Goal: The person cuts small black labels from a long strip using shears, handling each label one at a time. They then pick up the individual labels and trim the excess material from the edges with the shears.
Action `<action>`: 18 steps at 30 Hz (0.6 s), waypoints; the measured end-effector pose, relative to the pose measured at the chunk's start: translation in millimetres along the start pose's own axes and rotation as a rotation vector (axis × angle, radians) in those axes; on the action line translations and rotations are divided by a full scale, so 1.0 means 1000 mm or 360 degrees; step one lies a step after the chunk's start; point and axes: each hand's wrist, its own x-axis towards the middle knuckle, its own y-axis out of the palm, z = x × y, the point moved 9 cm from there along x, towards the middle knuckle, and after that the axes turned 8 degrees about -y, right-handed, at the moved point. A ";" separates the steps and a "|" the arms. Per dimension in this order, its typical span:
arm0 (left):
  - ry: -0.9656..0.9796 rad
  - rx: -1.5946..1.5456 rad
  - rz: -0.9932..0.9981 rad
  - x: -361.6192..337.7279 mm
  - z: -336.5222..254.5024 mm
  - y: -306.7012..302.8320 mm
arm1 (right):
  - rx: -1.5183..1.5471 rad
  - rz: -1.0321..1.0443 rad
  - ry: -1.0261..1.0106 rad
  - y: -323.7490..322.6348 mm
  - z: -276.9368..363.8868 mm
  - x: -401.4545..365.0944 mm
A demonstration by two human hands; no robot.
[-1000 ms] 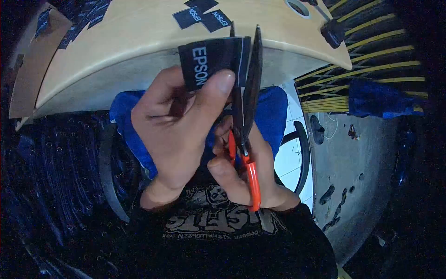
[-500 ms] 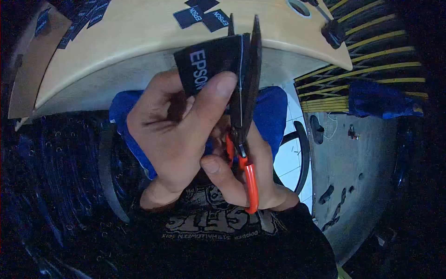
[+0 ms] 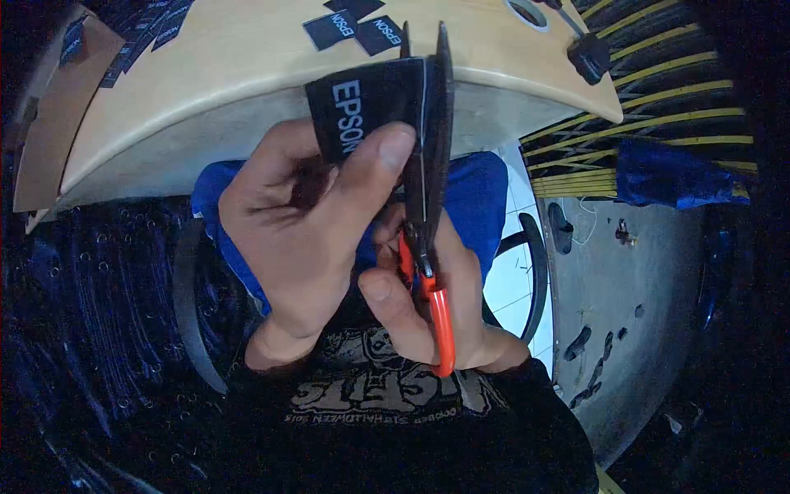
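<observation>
My left hand [image 3: 304,218] pinches a black EPSON label [image 3: 366,103] between thumb and fingers, in front of my chest. In my right hand [image 3: 448,305] is a pair of scissors [image 3: 436,165] with orange-red handles, their dark blades pointing up and slightly apart. The label's right side, marked by a thin pale line, lies between the blades. My left thumb rests on the label close to the blades. Some fingers of my right hand are hidden behind the handles.
On the curved wooden table [image 3: 247,41] lie loose EPSON labels [image 3: 329,30], with more at the left near a brown cardboard piece [image 3: 70,107]. A black tool [image 3: 588,58] rests at the table's right edge. Yellow-striped material [image 3: 658,82] and a blue cloth [image 3: 675,173] are on the right.
The scissor tips have come a little closer together. Hands, label and scissors have shifted slightly left.
</observation>
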 end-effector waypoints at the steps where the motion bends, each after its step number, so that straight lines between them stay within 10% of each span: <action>1: 0.0041 -0.0025 -0.0002 0.000 -0.002 0.000 | -0.0001 0.0000 -0.0002 0.000 -0.001 0.001; 18: -0.0058 0.0106 -0.0038 -0.001 -0.001 0.004 | 0.0022 0.0014 -0.0105 -0.004 0.005 -0.001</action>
